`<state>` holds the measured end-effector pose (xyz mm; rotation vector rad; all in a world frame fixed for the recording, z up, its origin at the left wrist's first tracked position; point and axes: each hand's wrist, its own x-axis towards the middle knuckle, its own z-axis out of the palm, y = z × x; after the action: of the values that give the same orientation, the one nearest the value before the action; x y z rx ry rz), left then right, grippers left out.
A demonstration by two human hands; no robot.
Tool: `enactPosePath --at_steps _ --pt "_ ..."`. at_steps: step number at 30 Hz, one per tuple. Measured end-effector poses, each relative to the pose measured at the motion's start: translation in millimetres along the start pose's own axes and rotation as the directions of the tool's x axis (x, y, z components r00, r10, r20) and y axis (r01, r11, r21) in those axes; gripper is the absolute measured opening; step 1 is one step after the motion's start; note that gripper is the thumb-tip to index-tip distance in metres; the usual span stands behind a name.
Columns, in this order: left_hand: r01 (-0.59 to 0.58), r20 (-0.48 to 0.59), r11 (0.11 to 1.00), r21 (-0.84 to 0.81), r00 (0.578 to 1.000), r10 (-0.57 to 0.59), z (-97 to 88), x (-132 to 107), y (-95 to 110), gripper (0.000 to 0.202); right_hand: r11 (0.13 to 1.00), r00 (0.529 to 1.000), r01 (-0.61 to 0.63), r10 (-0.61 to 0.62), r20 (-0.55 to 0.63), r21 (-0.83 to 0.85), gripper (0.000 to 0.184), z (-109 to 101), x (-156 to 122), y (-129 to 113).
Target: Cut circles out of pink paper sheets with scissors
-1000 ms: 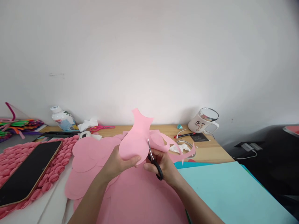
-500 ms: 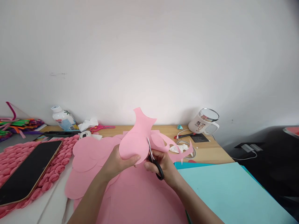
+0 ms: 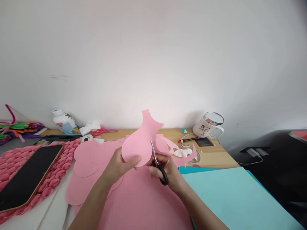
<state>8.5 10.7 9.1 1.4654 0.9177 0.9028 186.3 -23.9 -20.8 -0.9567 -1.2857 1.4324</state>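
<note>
My left hand point(image 3: 117, 167) pinches the lower edge of a pink paper shape point(image 3: 140, 142), holding it upright above the table. My right hand point(image 3: 168, 171) grips black-handled scissors point(image 3: 158, 164), whose blades bite into the right edge of that shape. A curled pink offcut strip point(image 3: 178, 150) hangs off to the right of the blades. Under both hands lie large pink paper sheets point(image 3: 134, 198) and several cut pink circles point(image 3: 91, 156).
A phone point(image 3: 27, 175) rests on a pink woven mat point(image 3: 56, 174) at left. Along the wall stand a white bottle point(image 3: 63, 121), pink scissors point(image 3: 104, 131) and a white mug point(image 3: 208, 124). Turquoise paper point(image 3: 235, 198) lies at right, beside a black surface point(image 3: 275, 159).
The pink shape has turned slightly clockwise and risen a little as the scissors worked along its right edge. The offcut strip hangs a bit longer.
</note>
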Motion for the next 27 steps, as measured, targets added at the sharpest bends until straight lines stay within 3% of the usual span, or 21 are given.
enactPosePath --at_steps 9,19,27 --pt "0.027 -0.086 0.995 0.097 0.996 -0.019 3.1 0.0 -0.5 0.029 1.0 1.0 0.013 -0.013 0.023 0.002 0.03 3.8 -0.4 -0.3" --pt "0.061 -0.003 0.989 0.134 0.998 -0.061 0.7 -1.2 -0.5 0.036 0.996 0.995 0.088 -0.087 0.038 -0.003 0.029 -0.3 0.7 1.0" --pt "0.073 -0.021 0.981 0.181 0.997 -0.07 0.2 -2.2 0.7 0.031 0.996 0.997 0.069 -0.066 0.049 -0.062 0.034 -1.2 1.3 1.6"
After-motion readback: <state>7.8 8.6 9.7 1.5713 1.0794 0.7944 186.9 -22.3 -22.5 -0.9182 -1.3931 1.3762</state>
